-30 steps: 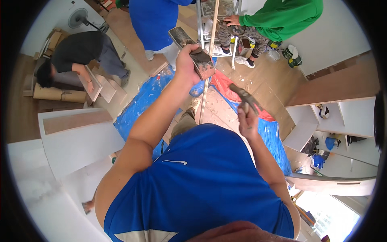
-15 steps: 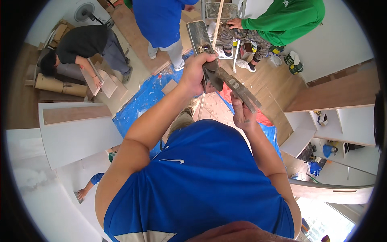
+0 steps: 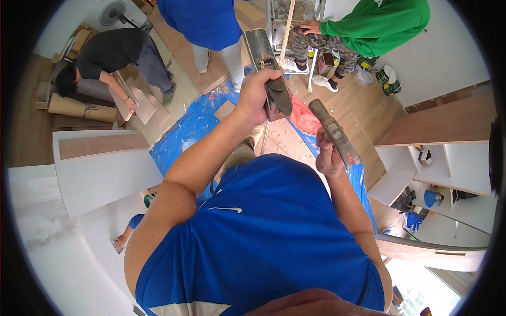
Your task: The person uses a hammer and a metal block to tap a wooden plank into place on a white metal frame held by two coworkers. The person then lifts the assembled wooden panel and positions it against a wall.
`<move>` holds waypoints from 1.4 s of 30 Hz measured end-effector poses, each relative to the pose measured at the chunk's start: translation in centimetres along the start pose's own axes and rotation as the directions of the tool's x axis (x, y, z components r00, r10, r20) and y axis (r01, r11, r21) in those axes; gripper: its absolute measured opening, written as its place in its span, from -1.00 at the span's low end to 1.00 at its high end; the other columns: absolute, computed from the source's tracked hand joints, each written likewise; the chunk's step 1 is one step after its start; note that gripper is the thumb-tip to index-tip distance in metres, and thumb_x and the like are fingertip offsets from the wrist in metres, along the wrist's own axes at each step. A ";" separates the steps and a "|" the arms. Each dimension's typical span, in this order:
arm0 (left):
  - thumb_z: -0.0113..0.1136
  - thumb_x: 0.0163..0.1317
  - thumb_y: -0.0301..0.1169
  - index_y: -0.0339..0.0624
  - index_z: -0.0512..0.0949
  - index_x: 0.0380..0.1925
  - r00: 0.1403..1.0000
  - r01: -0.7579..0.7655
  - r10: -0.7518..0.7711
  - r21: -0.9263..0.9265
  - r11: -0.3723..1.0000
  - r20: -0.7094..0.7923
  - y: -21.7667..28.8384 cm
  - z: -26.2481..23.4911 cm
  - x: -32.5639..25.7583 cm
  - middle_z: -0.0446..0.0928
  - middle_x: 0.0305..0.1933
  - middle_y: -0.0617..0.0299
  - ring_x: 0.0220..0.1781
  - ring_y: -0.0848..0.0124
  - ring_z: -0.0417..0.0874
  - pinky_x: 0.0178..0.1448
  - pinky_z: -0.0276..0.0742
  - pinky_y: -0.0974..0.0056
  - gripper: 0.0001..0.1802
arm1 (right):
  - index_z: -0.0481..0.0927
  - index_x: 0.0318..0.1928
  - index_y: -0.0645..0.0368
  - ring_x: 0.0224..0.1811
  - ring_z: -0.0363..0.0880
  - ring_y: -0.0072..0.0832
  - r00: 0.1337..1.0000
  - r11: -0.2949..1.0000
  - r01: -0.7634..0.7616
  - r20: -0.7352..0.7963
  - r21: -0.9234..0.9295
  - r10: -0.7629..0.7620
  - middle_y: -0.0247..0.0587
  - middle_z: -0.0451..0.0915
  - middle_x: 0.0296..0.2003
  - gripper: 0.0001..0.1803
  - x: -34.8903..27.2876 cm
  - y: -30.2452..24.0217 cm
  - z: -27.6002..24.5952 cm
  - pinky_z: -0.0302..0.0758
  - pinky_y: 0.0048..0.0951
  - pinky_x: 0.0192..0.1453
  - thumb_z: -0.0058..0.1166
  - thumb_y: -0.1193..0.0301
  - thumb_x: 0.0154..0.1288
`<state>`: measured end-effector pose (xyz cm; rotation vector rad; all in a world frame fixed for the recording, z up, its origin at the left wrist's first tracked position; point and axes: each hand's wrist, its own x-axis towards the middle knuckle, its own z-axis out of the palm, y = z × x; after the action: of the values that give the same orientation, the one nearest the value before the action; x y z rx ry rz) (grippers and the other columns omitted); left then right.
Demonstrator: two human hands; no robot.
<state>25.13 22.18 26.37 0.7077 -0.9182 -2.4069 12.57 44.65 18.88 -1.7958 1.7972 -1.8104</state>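
Observation:
My left hand [image 3: 254, 97] is wrapped round a dark, worn hand plane [image 3: 258, 44], its thumb lying across the top near the blade opening. The plane is held up in front of me at a tilt, its long body slanting away to the upper left. To the right and a little lower, my right hand [image 3: 329, 159] grips a hammer [image 3: 333, 129]. The hammer's worn metal head points up and left, clear of the plane. Most of its handle is hidden by the head and my hand.
Blue plastic sheeting [image 3: 176, 138] covers the floor ahead. A stepladder [image 3: 314, 66] stands beyond, beside a seated person in green [image 3: 369, 26]. Another person in blue [image 3: 203, 21] stands near it. At left a person bends over boards [image 3: 145, 108]. White shelving [image 3: 429, 181] is at right.
My right hand has moved the hammer right and slightly down, away from the plane. The plane stays nearly in place in my left hand. The person in blue has shifted left.

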 end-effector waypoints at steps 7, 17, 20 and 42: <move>0.29 0.39 -0.26 -0.26 0.57 -0.01 0.969 -0.248 0.220 0.469 0.848 0.115 0.4 -1.3 0.7 0.66 -0.37 0.15 -0.48 0.33 0.71 -0.50 0.62 0.23 -0.67 | 0.68 0.01 0.37 -0.29 0.55 -0.49 0.933 0.941 -0.325 -0.131 0.091 0.335 -0.16 0.61 -0.25 -0.77 -3.2 1.8 -0.3 0.48 -0.41 -0.23 0.19 0.40 0.59; 0.20 0.52 0.02 -0.01 0.53 -0.05 0.860 0.369 -0.291 0.114 0.923 -0.420 -9.5 -11.3 7.3 0.69 -0.29 0.14 -0.34 0.23 0.77 -0.34 0.70 0.00 -0.64 | 0.50 -0.02 0.15 -0.14 0.78 -0.40 0.447 0.325 -0.792 0.129 0.516 0.885 -0.24 0.66 -0.13 -0.81 -3.3 11.4 8.4 0.72 -0.38 -0.14 0.26 0.41 0.54; 0.10 0.59 0.06 -0.03 0.56 0.02 0.860 0.418 -0.350 0.120 0.901 -0.372 -12.1 -12.3 7.9 0.76 -0.17 0.05 -0.25 0.11 0.84 -0.21 0.75 -0.09 -0.60 | 0.49 -0.01 0.13 -0.01 0.77 -0.37 0.377 0.194 -0.807 0.232 0.558 0.897 -0.24 0.67 -0.08 -0.80 -1.6 13.9 11.4 0.73 -0.32 -0.10 0.26 0.40 0.54; 0.63 0.02 -0.39 -0.33 0.11 0.63 0.842 -0.399 0.499 0.858 0.323 0.204 -23.8 -24.7 14.1 0.29 0.59 -0.26 0.59 -0.21 0.37 0.62 0.34 -0.06 0.21 | 0.62 -0.07 0.24 -0.27 0.71 -0.16 0.657 0.649 -0.753 -0.155 -0.104 0.738 -0.10 0.69 -0.29 -0.72 -1.9 26.4 21.0 0.62 -0.19 -0.09 0.43 0.44 0.31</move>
<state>23.80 18.34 -10.49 0.7331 -2.0539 -1.2208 10.35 23.31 -7.17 -0.7294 2.2844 -1.4288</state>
